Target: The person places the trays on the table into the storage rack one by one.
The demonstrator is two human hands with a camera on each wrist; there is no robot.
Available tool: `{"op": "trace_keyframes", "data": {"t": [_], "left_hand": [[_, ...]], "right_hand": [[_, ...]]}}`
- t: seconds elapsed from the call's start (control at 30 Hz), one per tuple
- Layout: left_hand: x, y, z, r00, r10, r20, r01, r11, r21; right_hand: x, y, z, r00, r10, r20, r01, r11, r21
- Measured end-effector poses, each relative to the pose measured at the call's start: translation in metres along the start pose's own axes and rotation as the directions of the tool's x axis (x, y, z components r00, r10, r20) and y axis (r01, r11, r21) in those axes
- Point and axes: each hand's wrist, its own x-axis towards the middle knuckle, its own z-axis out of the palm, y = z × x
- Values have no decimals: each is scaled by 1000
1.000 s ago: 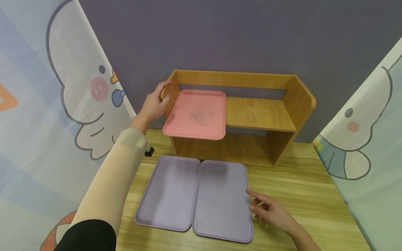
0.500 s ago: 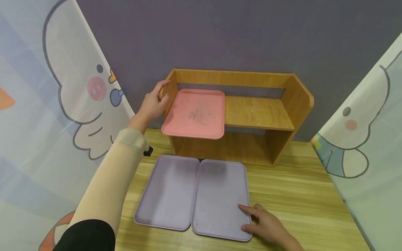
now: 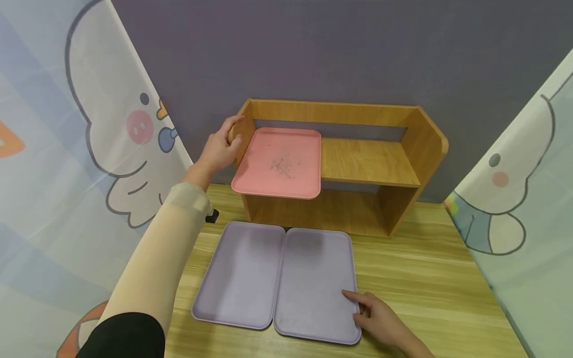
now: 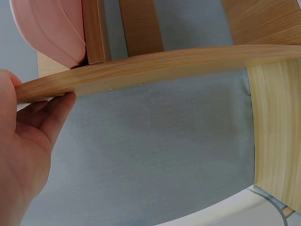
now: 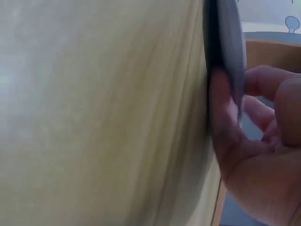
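Note:
In the head view my left hand [image 3: 220, 148] grips the left side panel of a wooden desktop shelf [image 3: 371, 161]. The left wrist view has its fingers wrapped around the panel's edge [image 4: 51, 87]. A pink tray [image 3: 286, 149] with a dark sprig print lies on the shelf's upper board, front end overhanging. Two lavender trays lie side by side on the table: a left tray [image 3: 243, 273] and a right tray [image 3: 313, 283]. My right hand [image 3: 382, 318] pinches the right tray's near right rim, fingers over it. In the right wrist view, the tray edge [image 5: 233, 42] sits between thumb and fingers.
The shelf stands at the back of the wood-grain table [image 3: 429, 268], against a grey partition [image 3: 340, 49]. Cartoon-printed curtains flank it, a left one [image 3: 130, 199] and a right one [image 3: 501, 214]. A small black object [image 3: 212, 217] shows beside the left sleeve.
My right hand has come down and left onto the right lavender tray's edge, thumb and fingers closing at the rim. The left hand stays on the shelf panel.

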Motion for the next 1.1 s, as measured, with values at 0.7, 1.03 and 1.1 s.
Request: {"op": "trace_keyframes", "data": {"t": [0.7, 1.03, 1.1], "left_hand": [[0, -1, 1, 1000, -14, 12, 14, 1000, -8], [0, -1, 1, 1000, -8, 2, 8, 1000, 7], [1, -2, 1, 1000, -9, 2, 9, 1000, 6]], "right_hand": [[-4, 2, -4, 994, 110, -14, -109, 992, 67], [-19, 6, -24, 996, 92, -16, -89, 988, 127], [-23, 5, -30, 997, 71, -32, -66, 989, 135]]}}
